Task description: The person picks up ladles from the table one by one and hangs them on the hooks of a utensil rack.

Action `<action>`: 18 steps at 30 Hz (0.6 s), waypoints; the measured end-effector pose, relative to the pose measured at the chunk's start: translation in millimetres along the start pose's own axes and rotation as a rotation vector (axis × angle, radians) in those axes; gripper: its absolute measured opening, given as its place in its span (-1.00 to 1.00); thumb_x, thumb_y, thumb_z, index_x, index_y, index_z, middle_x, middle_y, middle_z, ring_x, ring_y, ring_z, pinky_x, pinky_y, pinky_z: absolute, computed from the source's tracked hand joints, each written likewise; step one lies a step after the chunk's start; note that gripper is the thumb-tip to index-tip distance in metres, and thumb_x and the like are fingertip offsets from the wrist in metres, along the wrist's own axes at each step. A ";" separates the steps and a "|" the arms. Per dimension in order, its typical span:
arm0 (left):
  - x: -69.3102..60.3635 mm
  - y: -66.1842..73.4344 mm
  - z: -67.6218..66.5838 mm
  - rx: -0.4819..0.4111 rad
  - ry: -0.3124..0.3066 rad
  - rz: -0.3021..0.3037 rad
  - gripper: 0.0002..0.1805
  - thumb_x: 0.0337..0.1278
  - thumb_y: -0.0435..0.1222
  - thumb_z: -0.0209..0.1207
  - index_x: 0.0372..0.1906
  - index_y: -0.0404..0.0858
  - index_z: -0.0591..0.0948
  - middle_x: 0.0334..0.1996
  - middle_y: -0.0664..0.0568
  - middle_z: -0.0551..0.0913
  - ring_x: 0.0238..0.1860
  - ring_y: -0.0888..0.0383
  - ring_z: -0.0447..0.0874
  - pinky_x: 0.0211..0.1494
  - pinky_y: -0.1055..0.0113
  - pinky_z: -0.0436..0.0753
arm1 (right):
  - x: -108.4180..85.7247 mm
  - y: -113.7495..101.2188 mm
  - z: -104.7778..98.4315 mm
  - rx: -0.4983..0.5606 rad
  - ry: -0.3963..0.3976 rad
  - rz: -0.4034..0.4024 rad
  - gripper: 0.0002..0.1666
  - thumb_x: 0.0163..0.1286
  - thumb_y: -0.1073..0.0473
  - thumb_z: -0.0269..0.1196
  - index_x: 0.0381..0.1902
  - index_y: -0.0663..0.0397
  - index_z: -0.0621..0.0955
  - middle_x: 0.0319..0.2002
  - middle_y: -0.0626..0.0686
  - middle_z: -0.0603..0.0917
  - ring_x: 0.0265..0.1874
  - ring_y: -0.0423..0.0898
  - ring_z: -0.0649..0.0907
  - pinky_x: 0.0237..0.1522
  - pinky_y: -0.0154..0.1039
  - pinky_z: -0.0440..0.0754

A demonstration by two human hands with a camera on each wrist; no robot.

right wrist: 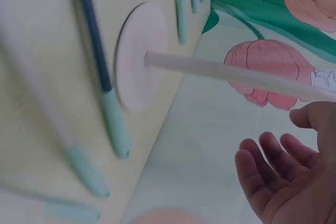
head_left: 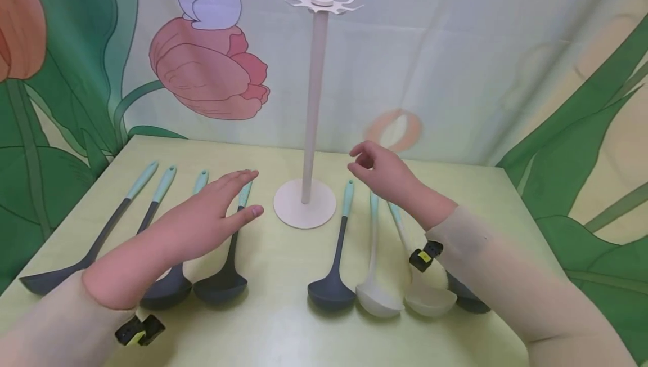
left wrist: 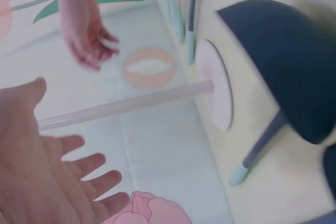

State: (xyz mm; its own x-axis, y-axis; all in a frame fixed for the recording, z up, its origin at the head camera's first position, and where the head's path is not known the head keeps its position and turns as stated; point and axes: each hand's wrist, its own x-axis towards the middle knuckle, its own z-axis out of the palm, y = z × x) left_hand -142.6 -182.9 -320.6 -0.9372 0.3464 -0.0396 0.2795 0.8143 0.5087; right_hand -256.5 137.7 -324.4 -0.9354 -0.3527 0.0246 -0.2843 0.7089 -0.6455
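"Stand?"
"Upright on the table (head_left: 273, 336), the pink stand (head_left: 313, 102) sits between left ladles (head_left: 220, 289) and right ladles (head_left: 331, 292), all lying down. Hooked top (head_left: 322, 0) bare."
"Hands?"
"Left hand (head_left: 212, 216) spread, thumb apart, above the left ladles, holding nothing. Right hand (head_left: 382, 171) half open, fingers loosely bent, above the right ladles' green handles (head_left: 349, 198), also holding nothing."
"Step?"
"From my end, I'd judge free hands, no grasp made. Lifting one would call for lowering a hand, then closing fingers round a handle."
"Containers?"
"I see only ladle bowls (head_left: 379, 301); can't make out contents. Flowery cloth (head_left: 455, 74) behind."
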 end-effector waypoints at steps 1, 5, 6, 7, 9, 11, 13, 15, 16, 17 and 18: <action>3.6 1.7 -2.4 -0.044 0.001 -0.020 -0.07 0.31 0.35 -0.13 0.59 -0.08 0.02 0.55 -0.08 0.05 0.54 -0.15 -0.03 0.46 -0.23 0.10 | -5.7 5.1 -4.7 -0.024 -0.007 0.012 -0.64 0.48 0.01 0.18 0.13 0.01 0.49 -0.11 0.03 0.63 -0.12 -0.01 0.60 -0.09 -0.08 0.60; 18.9 5.9 -8.0 -0.181 0.027 -0.066 -0.10 0.34 0.30 -0.08 0.59 -0.07 0.00 0.54 -0.05 0.07 0.51 -0.17 0.06 0.43 -0.23 0.18 | -28.4 25.5 -20.9 -0.113 -0.037 0.069 -0.66 0.49 0.03 0.17 0.11 0.08 0.51 -0.13 0.07 0.63 -0.19 0.01 0.60 -0.16 -0.09 0.59; 23.2 6.8 -8.4 -0.214 0.038 -0.066 -0.12 0.36 0.27 -0.06 0.59 -0.07 0.00 0.54 -0.05 0.09 0.50 -0.18 0.08 0.42 -0.23 0.21 | -33.8 31.2 -24.4 -0.132 -0.043 0.079 -0.66 0.50 0.04 0.16 0.10 0.09 0.51 -0.13 0.08 0.63 -0.20 0.01 0.59 -0.17 -0.10 0.59; 27.5 7.8 -8.6 -0.246 0.048 -0.067 -0.13 0.37 0.24 -0.04 0.59 -0.08 0.01 0.53 -0.06 0.11 0.48 -0.19 0.11 0.40 -0.22 0.24 | -39.3 36.8 -27.8 -0.149 -0.050 0.089 -0.65 0.50 0.04 0.16 0.11 0.12 0.51 -0.14 0.08 0.63 -0.21 0.01 0.60 -0.18 -0.10 0.59; 36.4 10.9 -8.5 -0.307 0.073 -0.067 -0.16 0.40 0.17 0.00 0.58 -0.11 0.03 0.50 -0.09 0.16 0.46 -0.19 0.16 0.38 -0.20 0.31 | -50.8 47.8 -34.1 -0.174 -0.069 0.113 -0.65 0.50 0.05 0.15 0.09 0.15 0.51 -0.14 0.10 0.63 -0.22 0.01 0.60 -0.20 -0.11 0.60; 45.8 15.3 -7.7 -0.364 0.095 -0.072 -0.18 0.42 0.10 0.04 0.58 -0.12 0.02 0.49 -0.10 0.19 0.46 -0.17 0.17 0.37 -0.17 0.34 | -62.0 58.3 -39.6 -0.193 -0.089 0.136 -0.66 0.49 0.06 0.15 0.06 0.17 0.52 -0.16 0.12 0.62 -0.23 0.00 0.60 -0.22 -0.12 0.60; 54.4 19.2 -6.3 -0.412 0.123 -0.082 -0.20 0.43 0.05 0.06 0.58 -0.11 0.04 0.48 -0.08 0.22 0.46 -0.12 0.20 0.36 -0.15 0.38 | -72.4 67.6 -43.1 -0.215 -0.116 0.162 -0.67 0.49 0.05 0.15 0.03 0.18 0.52 -0.17 0.12 0.62 -0.26 0.00 0.60 -0.24 -0.12 0.60; 63.3 22.3 -4.3 -0.453 0.157 -0.085 -0.23 0.44 0.01 0.07 0.57 -0.11 0.06 0.46 -0.05 0.25 0.46 -0.07 0.22 0.36 -0.12 0.39 | -81.6 76.3 -44.5 -0.237 -0.144 0.187 -0.68 0.49 0.04 0.15 0.00 0.17 0.53 -0.19 0.12 0.62 -0.29 -0.02 0.59 -0.26 -0.13 0.58; 68.0 23.6 -2.7 -0.474 0.171 -0.082 -0.25 0.44 -0.01 0.07 0.57 -0.11 0.07 0.46 -0.04 0.26 0.45 -0.06 0.23 0.36 -0.11 0.39 | -85.9 80.6 -44.6 -0.248 -0.157 0.200 -0.69 0.48 0.04 0.16 -0.02 0.17 0.53 -0.20 0.11 0.62 -0.31 -0.03 0.59 -0.27 -0.14 0.56; 72.4 24.6 -0.9 -0.492 0.184 -0.080 -0.26 0.45 -0.03 0.07 0.56 -0.11 0.08 0.45 -0.03 0.28 0.45 -0.05 0.24 0.37 -0.09 0.39 | -90.0 84.7 -44.4 -0.257 -0.170 0.213 -0.69 0.48 0.03 0.16 -0.03 0.16 0.54 -0.21 0.10 0.62 -0.33 -0.04 0.58 -0.29 -0.15 0.56; 76.7 25.7 0.9 -0.509 0.196 -0.080 -0.27 0.45 -0.05 0.08 0.56 -0.11 0.09 0.44 -0.02 0.28 0.44 -0.03 0.25 0.37 -0.08 0.39 | -94.0 88.5 -44.0 -0.268 -0.182 0.223 -0.69 0.47 0.03 0.17 -0.04 0.16 0.54 -0.22 0.09 0.61 -0.34 -0.04 0.57 -0.31 -0.15 0.55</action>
State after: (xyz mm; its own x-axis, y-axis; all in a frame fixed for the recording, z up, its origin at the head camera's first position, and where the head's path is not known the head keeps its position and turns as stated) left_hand -207.1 -135.0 -311.4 -0.9863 0.1598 0.0410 0.1153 0.4897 0.8643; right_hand -203.0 260.5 -350.2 -0.9348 -0.2576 -0.2447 -0.1457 0.9061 -0.3971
